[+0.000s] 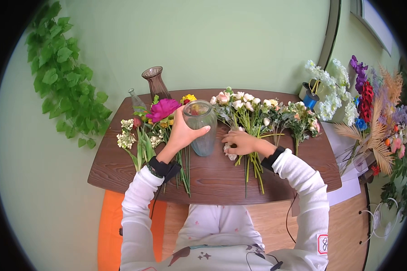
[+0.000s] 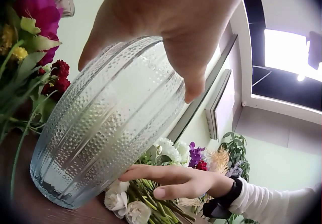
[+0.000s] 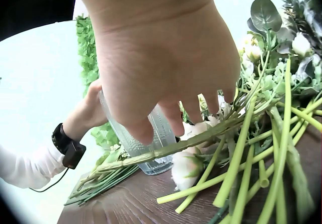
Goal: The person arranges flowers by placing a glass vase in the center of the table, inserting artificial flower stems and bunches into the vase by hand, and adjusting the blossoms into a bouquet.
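Observation:
A ribbed clear glass vase (image 1: 202, 131) stands on the table, its lower part bluish. The left hand (image 1: 185, 132) grips it near the top, thumb across the front; in the left wrist view the fingers of the left hand (image 2: 166, 27) span the vase (image 2: 108, 118). The right hand (image 1: 245, 142) is held low over white roses (image 1: 231, 152) beside green stems (image 1: 254, 169), fingers extended and slightly bent. In the right wrist view a white rose (image 3: 187, 168) lies below the fingers of the right hand (image 3: 168, 68); whether they touch it is unclear.
Left of the vase lie a magenta flower (image 1: 163, 109) and stems; behind stand a brown glass vase (image 1: 156, 81) and a small bottle (image 1: 136, 100). White and pink flowers (image 1: 248, 100) spread to the right on the table (image 1: 212, 180). Blue-wrapped wire (image 1: 310, 100) stands back right.

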### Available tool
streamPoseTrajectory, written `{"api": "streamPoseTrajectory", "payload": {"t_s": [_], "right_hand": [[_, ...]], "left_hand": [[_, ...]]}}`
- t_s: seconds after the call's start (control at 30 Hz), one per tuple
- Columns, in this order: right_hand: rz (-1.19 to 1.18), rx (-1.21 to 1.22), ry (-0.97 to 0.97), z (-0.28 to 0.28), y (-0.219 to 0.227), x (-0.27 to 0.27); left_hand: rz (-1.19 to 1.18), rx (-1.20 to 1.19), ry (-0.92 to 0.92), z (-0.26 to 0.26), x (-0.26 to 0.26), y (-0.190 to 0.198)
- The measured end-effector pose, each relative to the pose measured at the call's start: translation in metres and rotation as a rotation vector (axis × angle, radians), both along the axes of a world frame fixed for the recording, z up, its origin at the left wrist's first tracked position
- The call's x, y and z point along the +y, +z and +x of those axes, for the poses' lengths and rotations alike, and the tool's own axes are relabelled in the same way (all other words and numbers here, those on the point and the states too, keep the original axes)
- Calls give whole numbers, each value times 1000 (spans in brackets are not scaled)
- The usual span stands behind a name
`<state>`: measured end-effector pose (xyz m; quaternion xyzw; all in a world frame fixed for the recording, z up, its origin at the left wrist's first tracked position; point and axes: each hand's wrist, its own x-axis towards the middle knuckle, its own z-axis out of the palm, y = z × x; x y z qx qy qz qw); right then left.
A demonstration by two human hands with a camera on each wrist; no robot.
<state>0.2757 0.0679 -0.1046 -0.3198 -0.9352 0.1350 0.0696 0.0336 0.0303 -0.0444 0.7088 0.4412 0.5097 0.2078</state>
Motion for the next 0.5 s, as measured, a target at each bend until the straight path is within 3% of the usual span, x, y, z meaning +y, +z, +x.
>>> {"api": "streamPoseTrajectory", "payload": {"t_s": [0.17, 0.27, 0.37, 0.43, 0.5], "right_hand": [[63, 175, 14, 15, 15, -20], [-22, 362, -66, 29, 16, -24], [-35, 409, -196, 47, 21, -34], [39, 453, -194, 60, 14, -36], [242, 352, -250, 69, 13, -41]], "left_hand": [[6, 64, -26, -5, -5, -2], [-9, 32, -111, -5, -8, -4], [115, -6, 49, 5, -21, -1], [448, 118, 275, 13, -37, 9], [547, 145, 226, 17, -48, 14]]}}
